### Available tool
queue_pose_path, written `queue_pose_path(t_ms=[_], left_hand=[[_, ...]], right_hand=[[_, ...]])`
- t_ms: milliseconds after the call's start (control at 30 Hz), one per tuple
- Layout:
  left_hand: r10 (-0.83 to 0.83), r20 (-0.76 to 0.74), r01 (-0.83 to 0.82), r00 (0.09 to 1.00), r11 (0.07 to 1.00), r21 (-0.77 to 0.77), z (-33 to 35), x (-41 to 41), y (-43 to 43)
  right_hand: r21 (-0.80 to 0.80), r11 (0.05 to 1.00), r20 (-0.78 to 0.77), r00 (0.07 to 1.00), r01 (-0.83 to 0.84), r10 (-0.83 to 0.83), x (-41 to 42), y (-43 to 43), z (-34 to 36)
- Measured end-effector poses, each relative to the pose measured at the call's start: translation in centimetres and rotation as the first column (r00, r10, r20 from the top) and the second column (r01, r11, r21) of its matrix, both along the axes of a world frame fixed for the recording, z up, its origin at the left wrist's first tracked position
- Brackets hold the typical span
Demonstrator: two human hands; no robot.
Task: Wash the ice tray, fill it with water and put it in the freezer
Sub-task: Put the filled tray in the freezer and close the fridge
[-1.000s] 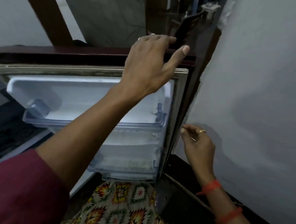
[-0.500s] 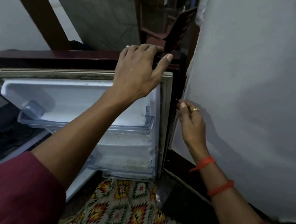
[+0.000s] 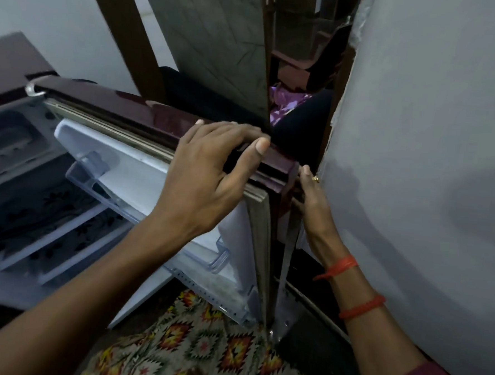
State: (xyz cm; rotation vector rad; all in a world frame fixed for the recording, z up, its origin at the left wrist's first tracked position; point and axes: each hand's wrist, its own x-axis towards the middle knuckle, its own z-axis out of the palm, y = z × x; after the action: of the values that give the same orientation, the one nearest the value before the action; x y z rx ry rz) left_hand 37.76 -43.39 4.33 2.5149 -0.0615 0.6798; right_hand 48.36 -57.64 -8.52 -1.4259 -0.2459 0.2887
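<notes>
The maroon fridge door (image 3: 146,114) stands partly open, and its white inner side with clear plastic door shelves (image 3: 131,180) faces me. My left hand (image 3: 209,173) grips the door's top edge near the free corner, fingers over the top and thumb on the inner side. My right hand (image 3: 312,203) rests with straight fingers against the door's outer edge, in the narrow gap by the wall. The fridge interior (image 3: 35,218) at the left shows dark shelves. No ice tray is plainly in view.
A grey wall (image 3: 430,169) stands close on the right, almost touching the door's corner. Behind the door are a wooden frame (image 3: 128,35) and a dark chair (image 3: 300,60). My patterned clothing (image 3: 202,344) fills the lower middle.
My left hand came down onto the door's top edge and took hold of it. The door swung away from the wall. My right hand moved up along the door's outer edge.
</notes>
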Motion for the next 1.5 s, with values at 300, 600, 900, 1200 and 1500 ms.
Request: queue_pose_path(t_ms=[300, 600, 900, 1200, 1500], left_hand=[[0.13, -0.009, -0.129, 0.991, 0.97, -0.207, -0.2, -10.7, 1.0], [0.179, -0.027, -0.179, 0.983, 0.935, -0.307, 0.4, -20.8, 5.4], [0.253, -0.086, -0.267, 0.964, 0.919, -0.289, 1.1, -30.5, 13.2], [0.422, -0.07, -0.428, 0.904, 0.889, -0.164, 0.6, -37.4, 22.2], [0.58, -0.008, -0.576, 0.815, 0.807, -0.134, -0.2, -40.2, 31.5]], right_hand=[[0.012, 0.957, 0.026, 0.957, -0.288, 0.288, -7.3, 0.3, -0.9], [-0.142, 0.868, 0.201, 0.844, -0.476, 0.496, -16.8, 5.7, 0.2], [-0.262, 0.792, 0.211, 0.768, -0.551, 0.604, -25.9, 13.9, 0.5], [-0.269, 0.71, 0.164, 0.695, -0.651, 0.7, -32.4, 23.7, 1.2], [-0.225, 0.678, 0.098, 0.676, -0.7, 0.73, -36.0, 33.8, 1.3]])
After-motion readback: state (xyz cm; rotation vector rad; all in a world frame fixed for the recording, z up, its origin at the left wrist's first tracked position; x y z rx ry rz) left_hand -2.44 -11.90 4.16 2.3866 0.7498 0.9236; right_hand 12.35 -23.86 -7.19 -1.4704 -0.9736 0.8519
